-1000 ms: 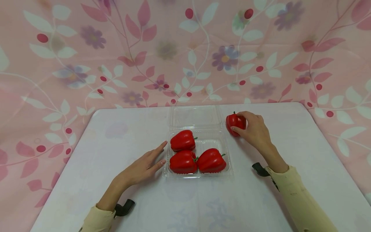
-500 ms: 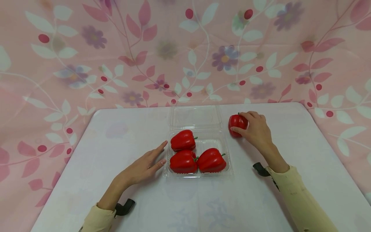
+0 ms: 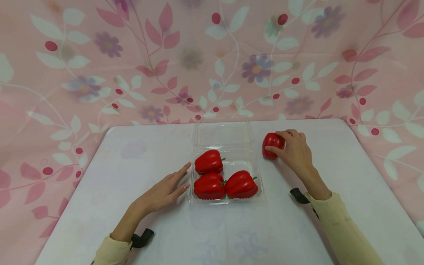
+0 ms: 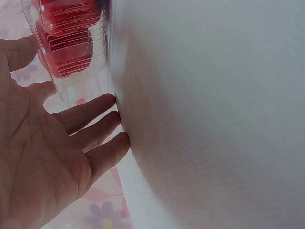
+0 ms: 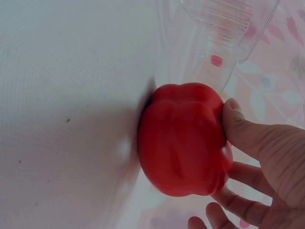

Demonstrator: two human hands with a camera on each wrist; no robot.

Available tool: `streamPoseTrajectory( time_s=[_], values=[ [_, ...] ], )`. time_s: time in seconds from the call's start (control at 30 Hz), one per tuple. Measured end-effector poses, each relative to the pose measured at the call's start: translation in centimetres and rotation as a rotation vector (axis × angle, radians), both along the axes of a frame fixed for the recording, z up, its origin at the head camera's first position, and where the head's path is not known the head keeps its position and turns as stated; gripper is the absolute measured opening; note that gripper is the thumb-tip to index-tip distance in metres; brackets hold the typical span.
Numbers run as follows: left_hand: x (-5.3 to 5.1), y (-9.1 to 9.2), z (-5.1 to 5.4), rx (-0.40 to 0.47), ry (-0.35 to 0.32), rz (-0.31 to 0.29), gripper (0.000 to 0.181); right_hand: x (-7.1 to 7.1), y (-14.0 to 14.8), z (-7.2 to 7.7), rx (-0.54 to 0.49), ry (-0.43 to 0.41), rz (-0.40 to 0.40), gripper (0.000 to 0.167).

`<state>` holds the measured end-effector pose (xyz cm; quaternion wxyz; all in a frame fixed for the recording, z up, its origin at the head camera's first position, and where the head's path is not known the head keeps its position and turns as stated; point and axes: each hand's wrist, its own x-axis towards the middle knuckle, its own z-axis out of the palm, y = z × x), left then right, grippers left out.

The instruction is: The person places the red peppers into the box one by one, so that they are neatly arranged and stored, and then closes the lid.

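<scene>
My right hand (image 3: 296, 151) grips a red bell pepper (image 3: 272, 145) between thumb and fingers, right of the clear plastic box (image 3: 261, 184). In the right wrist view the pepper (image 5: 183, 138) sits against the white tabletop, its underside facing the camera. Three more red peppers lie in the box: one at back left (image 3: 209, 162), one at front left (image 3: 209, 186), one at front right (image 3: 241, 184). Their green stems point right. My left hand (image 3: 162, 191) is spread beside the box's left wall; in the left wrist view several fingertips rest on the table.
The box's clear lid (image 3: 223, 134) lies folded back behind it. A white cloth (image 3: 139, 154) covers the table. Behind the far edge hangs a pink floral curtain (image 3: 198, 73). The box's back right part holds no pepper.
My right hand has shifted slightly right and toward me with the pepper, whose stem has turned out of sight in the head view. My left hand stays put.
</scene>
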<state>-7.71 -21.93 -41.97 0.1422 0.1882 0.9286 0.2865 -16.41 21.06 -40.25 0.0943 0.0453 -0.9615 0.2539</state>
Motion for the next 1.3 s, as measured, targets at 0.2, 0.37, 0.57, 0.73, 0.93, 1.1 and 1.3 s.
streamPoseTrajectory(
  time_s=[0.2,0.37,0.57,0.73,0.93,1.1,1.3],
  values=[
    [0.1,0.1,0.2,0.004,0.003,-0.004,0.07,0.2,0.2,0.2,-0.016,-0.009,0.016,0.057],
    [0.1,0.1,0.2,0.0,0.004,-0.005,0.071,0.4,0.4,0.6,-0.032,-0.029,0.003,0.055],
    [0.1,0.1,0.2,0.001,0.002,-0.001,0.071,0.3,0.7,0.8,-0.023,-0.049,-0.02,0.061],
    [0.0,0.0,0.1,0.006,0.001,-0.005,0.071,0.3,1.0,0.8,0.001,-0.056,-0.019,0.063],
    [0.0,0.1,0.2,0.011,0.007,-0.01,0.071,0.4,1.4,0.9,0.037,-0.068,0.018,0.068],
    [0.1,0.0,0.1,0.015,0.006,-0.009,0.071,0.4,1.7,1.3,0.079,-0.112,0.064,0.075],
    [0.1,0.1,0.1,0.01,0.003,-0.005,0.071,0.4,2.2,1.5,0.083,-0.16,0.1,0.076]
  ],
)
